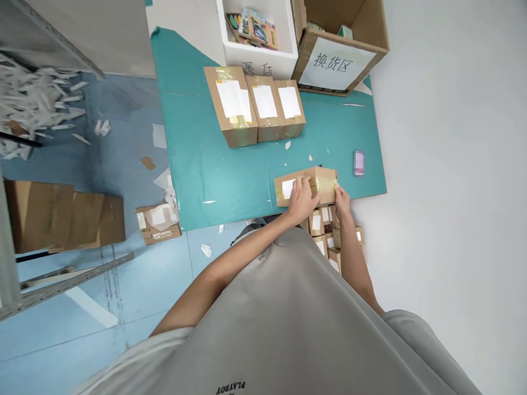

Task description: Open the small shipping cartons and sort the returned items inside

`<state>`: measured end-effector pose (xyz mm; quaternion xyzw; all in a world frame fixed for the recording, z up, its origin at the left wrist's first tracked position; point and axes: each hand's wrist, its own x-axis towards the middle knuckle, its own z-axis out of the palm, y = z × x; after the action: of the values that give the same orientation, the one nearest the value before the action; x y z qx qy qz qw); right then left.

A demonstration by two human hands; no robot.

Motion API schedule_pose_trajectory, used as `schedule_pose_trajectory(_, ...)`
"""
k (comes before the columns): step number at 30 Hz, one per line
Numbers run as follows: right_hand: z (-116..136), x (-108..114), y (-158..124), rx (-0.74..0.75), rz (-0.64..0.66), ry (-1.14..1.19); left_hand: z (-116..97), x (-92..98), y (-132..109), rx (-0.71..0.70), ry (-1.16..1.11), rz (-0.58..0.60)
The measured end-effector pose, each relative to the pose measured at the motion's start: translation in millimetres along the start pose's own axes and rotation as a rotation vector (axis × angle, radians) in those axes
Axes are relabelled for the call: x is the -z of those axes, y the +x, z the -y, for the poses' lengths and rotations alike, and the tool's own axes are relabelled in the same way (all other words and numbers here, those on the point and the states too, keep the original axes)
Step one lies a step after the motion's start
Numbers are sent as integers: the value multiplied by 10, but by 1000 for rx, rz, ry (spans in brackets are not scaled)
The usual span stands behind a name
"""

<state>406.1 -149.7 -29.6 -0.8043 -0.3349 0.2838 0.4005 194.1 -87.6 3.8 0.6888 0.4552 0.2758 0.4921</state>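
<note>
A small taped cardboard box with a white label lies at the near edge of the green-covered table. Curled fingers of my left hand press on its top beside the label, with the thumb at its near side. My right hand pinches the box's right end, by the end of a tape strip; whether it also grips the tape is too small to tell. Farther back, three labelled cardboard boxes stand side by side.
At the back are a white foam bin with booklets and an open carton with a handwritten sign. A small blurred-out item lies on the right. Several labelled boxes are stacked below the table's edge. Brown cartons and paper scraps stand left.
</note>
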Motion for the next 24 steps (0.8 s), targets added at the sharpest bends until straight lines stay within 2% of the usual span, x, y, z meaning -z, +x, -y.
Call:
schedule_pose_trajectory(3, 92, -150, -93, -17, -7, 13, 246, 189, -22, 45, -45, -38)
schedule_pose_trajectory(7, 239, -482, -153, 43, 34, 90, 654, 635, -62, 65, -65, -85)
schedule_pose_trajectory(10, 304, -748, -75, 91, 131, 204, 942, 949, -147, 27, -79, -170)
schedule_pose_trajectory(12, 287, -902, -3, 114, 223, 221, 1121, 1062, -220, 66, -98, -217)
schedule_pose_trajectory(14, 210, -1030, 36, 105, 336, 166, 1291, 1082, -294, 213, -109, -231)
schedule_pose_trajectory(17, 10, -1159, -1, 52, 527, 32, 1503, 997, -406, 457, -109, -213)
schedule_pose_trajectory(21, -253, -1188, -63, -3, 635, -18, 1641, 892, -501, 574, -80, -216)
schedule_pose_trajectory(24, -346, -1168, 32, -34, 669, -30, 1654, 920, -425, 637, -45, -244)
